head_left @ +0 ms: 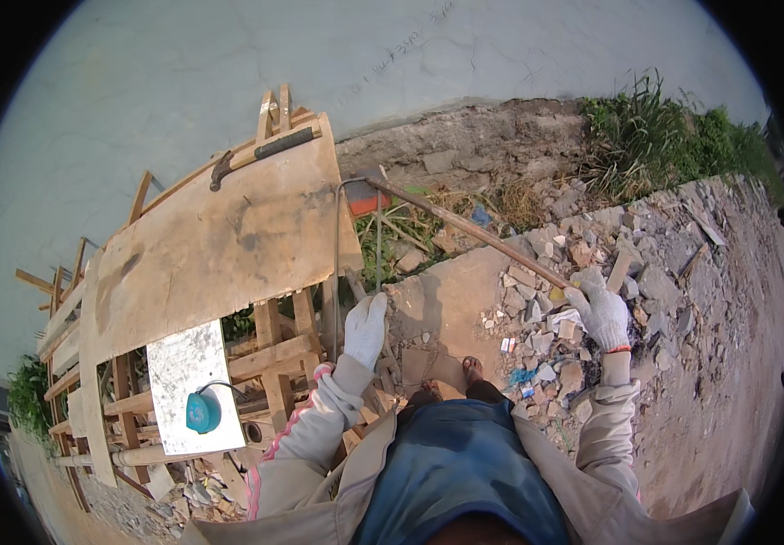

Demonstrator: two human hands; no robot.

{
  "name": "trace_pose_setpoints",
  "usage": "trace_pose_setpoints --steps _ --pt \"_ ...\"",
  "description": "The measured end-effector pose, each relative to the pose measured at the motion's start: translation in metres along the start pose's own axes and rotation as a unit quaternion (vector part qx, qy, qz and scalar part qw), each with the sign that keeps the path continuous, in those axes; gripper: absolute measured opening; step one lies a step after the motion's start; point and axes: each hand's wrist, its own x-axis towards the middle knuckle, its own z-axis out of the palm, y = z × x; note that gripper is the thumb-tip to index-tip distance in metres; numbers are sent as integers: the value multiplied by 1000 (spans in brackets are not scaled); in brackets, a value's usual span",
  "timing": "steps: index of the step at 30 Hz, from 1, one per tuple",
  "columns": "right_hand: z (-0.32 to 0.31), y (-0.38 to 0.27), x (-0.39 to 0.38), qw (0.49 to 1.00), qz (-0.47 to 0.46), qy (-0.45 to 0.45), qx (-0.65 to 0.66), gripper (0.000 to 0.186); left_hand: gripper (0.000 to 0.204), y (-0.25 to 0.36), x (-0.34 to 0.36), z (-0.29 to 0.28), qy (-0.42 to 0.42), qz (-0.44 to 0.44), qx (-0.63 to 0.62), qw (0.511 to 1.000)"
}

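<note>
At the far left, a rough wooden workbench (92, 400) is being seen from above, its frame of slats running down toward the lower edge. A small pale sheet (174, 363) is lying on the bench near its lower end, and a teal tape measure (202, 412) is resting on that sheet. A broad plywood board (228, 245) is lying across the bench top, and a hammer (260, 153) is lying along its upper edge, close to the grey wall (183, 82).

Just right of the board, thin steel rods (337, 263) are being held upright by the gloved left hand (365, 329); the fingers are being curled closed around the rods, near the bench's right corner. The rods are bending over at the top, where they are being met by the end of a long rusty pipe (465, 229).

The pipe is running slantwise down to the right, above the dirt and grass, and its lower end is being gripped by the gloved right hand (603, 313), whose fingers are being wrapped tightly round it. Beneath that hand, broken rubble (555, 263) is lying heaped on the ground, and green weeds (664, 136) are growing at the upper right.
</note>
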Motion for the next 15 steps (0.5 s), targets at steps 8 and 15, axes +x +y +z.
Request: trace_pose_setpoints --steps 8,15 --pt "-16 14 42 999 -51 1 -8 65 42 -12 4 15 70 118 146 980" --pt "-5 13 28 999 -32 -12 3 66 45 -18 9 12 52 97 136 985"
